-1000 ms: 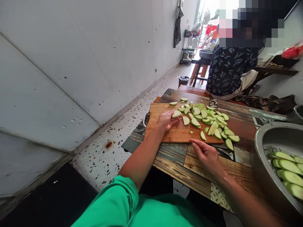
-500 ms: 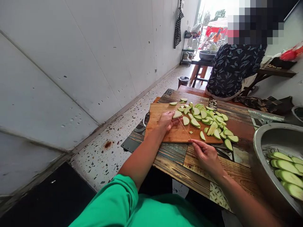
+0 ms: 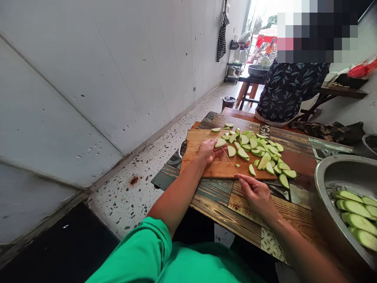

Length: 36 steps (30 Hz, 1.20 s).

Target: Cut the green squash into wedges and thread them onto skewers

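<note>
My left hand [image 3: 208, 151] pinches a pale green-edged zucchini slice [image 3: 220, 143] above the left part of the wooden cutting board [image 3: 194, 137]. In my right hand [image 3: 255, 191], near the board's front edge, a thin wooden skewer [image 3: 230, 162] is gripped between thumb and fingers. The skewer slants up and left, its far tip at the slice's lower edge; whether it has pierced the slice I cannot tell. Many loose zucchini slices [image 3: 253, 142] are heaped on the board's right half, some spilling onto the patterned table [image 3: 297, 212].
At the right stands a large metal basin [image 3: 324, 169] with rows of zucchini slices [image 3: 357, 208] inside. Beyond the table a person in a dark patterned shirt [image 3: 290, 90] sits with their back to me. A white wall [image 3: 118, 70] runs along the left; a lined bin [image 3: 228, 102] stands farther back.
Both hands, the slice and the skewer stay almost exactly in place. The seated person's upper body has shifted slightly, and the view has moved very little.
</note>
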Motion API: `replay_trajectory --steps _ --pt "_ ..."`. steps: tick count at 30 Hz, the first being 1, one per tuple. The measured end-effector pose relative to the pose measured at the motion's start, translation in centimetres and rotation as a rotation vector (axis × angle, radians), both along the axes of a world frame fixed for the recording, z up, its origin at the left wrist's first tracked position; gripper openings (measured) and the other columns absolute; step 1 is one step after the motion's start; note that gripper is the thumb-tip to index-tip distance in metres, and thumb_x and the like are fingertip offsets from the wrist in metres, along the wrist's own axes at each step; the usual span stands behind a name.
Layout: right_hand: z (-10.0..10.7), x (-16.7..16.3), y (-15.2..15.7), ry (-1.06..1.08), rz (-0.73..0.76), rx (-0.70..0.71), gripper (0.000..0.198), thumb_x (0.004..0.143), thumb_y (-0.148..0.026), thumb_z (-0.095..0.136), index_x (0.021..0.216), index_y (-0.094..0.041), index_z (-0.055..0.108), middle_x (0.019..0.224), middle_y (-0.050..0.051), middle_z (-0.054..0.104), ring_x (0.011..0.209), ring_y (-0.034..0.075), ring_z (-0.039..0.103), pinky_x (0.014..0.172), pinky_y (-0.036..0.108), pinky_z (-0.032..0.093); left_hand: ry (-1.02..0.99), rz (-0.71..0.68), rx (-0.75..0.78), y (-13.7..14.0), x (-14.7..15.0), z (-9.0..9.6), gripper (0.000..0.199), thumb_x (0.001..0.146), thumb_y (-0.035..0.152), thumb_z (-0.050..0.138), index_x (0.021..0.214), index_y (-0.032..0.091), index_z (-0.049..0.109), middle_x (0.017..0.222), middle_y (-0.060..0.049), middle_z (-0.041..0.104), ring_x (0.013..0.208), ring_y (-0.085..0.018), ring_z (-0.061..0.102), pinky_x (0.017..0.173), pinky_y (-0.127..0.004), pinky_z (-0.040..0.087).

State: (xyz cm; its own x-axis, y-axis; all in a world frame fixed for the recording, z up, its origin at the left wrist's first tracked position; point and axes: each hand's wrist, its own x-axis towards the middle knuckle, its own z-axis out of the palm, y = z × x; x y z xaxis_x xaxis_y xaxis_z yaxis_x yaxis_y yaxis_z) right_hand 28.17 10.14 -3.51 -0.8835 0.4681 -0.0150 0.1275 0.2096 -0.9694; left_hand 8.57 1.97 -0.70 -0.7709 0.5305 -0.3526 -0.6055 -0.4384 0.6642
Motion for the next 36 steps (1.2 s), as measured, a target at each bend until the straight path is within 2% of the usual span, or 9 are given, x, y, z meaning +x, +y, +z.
replay_trajectory --steps 7,14,24,29,33,36 --pt "0.0 -0.1 -0.1 -0.002 -0.008 -0.069 0.055 0.074 -0.055 0.062 0.102 -0.009 0.071 0.05 -0.004 0.041 0.046 0.01 0.036 0.044 0.024 0.036 0.01 0.0 0.017 0.1 0.1 0.1 0.013 0.093 0.008 0.045 0.096 0.008 0.057 0.088 -0.013 0.071 0.086 -0.021 0.071 0.084 -0.042 0.058" --pt "0.3 -0.3 -0.2 -0.023 0.003 -0.116 0.057 0.071 -0.054 0.062 0.1 -0.006 0.069 0.047 -0.007 0.035 0.043 0.007 0.029 0.041 0.022 0.022 0.023 -0.004 -0.019 0.1 0.4 0.2 0.004 0.089 0.008 0.052 0.087 0.011 0.055 0.082 -0.009 0.069 0.081 -0.02 0.072 0.082 -0.041 0.059" --pt "1.0 -0.8 -0.7 -0.026 -0.004 -0.104 0.053 0.07 -0.055 0.06 0.091 -0.007 0.068 0.045 -0.006 0.039 0.041 0.007 0.032 0.04 0.023 0.019 0.103 -0.048 -0.039 0.5 0.6 -0.4 0.008 0.087 0.008 0.053 0.083 0.014 0.051 0.073 -0.002 0.064 0.08 -0.019 0.071 0.085 -0.042 0.056" --pt "1.3 -1.1 -1.3 -0.055 0.002 -0.211 0.052 0.067 -0.057 0.062 0.09 -0.01 0.066 0.042 -0.008 0.038 0.036 0.006 0.027 0.036 0.022 0.016 0.111 -0.061 -0.048 0.5 0.9 -0.2 0.009 0.088 0.008 0.048 0.084 0.015 0.05 0.073 -0.002 0.063 0.072 -0.017 0.07 0.083 -0.043 0.056" --pt "1.7 -1.4 -1.5 -0.099 0.023 -0.348 0.054 0.066 -0.058 0.065 0.095 -0.013 0.062 0.042 -0.011 0.037 0.032 0.005 0.023 0.032 0.02 0.016 0.06 -0.06 -0.008 0.4 0.7 0.1 0.007 0.091 0.012 0.045 0.091 0.016 0.051 0.075 -0.004 0.065 0.076 -0.02 0.071 0.084 -0.044 0.056" --pt "1.7 -1.9 -1.4 -0.113 0.043 -0.381 0.055 0.067 -0.059 0.067 0.099 -0.016 0.059 0.042 -0.012 0.037 0.03 0.005 0.022 0.031 0.02 0.015 0.029 -0.057 0.048 0.2 0.3 0.2 0.013 0.092 0.02 0.048 0.102 0.016 0.054 0.081 -0.008 0.068 0.083 -0.023 0.071 0.086 -0.045 0.055"
